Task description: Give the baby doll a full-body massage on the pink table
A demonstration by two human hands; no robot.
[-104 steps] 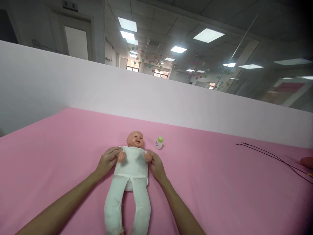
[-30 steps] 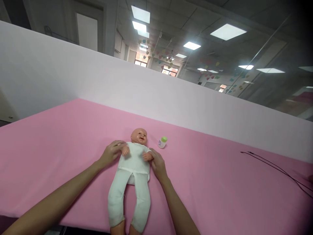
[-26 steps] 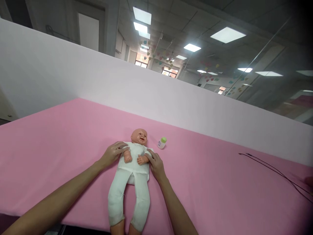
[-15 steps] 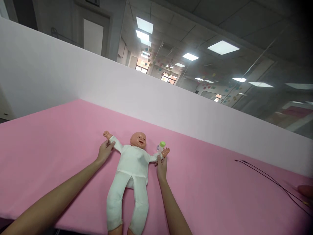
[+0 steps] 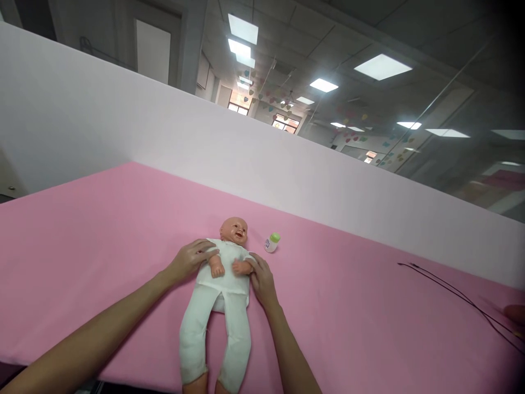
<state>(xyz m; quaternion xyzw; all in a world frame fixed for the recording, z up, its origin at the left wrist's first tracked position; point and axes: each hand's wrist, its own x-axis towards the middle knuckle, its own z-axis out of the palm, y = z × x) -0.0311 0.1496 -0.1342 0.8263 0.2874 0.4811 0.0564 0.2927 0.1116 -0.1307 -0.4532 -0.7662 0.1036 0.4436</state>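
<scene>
A baby doll (image 5: pixel 225 280) in a white top and trousers lies on its back, head away from me. Both its forearms are bent inward over its chest. My left hand (image 5: pixel 192 258) is closed around the doll's arm on the left, thumb and fingers near its elbow. On the other side, my right hand (image 5: pixel 262 278) grips the doll's other arm, fingers over the sleeve. A small bottle (image 5: pixel 272 242) with a green cap stands just beyond my right hand, beside the doll's head, untouched.
The doll lies on a pink padded table (image 5: pixel 348 317). A white partition (image 5: pixel 246 148) runs along its far side. Thin black cables (image 5: pixel 455 295) lie at the right, near a reddish-brown object (image 5: pixel 515 314) cut off by the picture's edge.
The doll's arms were stretched out to the sides and are now folded in over its chest. Both my hands have moved inward with them, and the bottle is now fully visible.
</scene>
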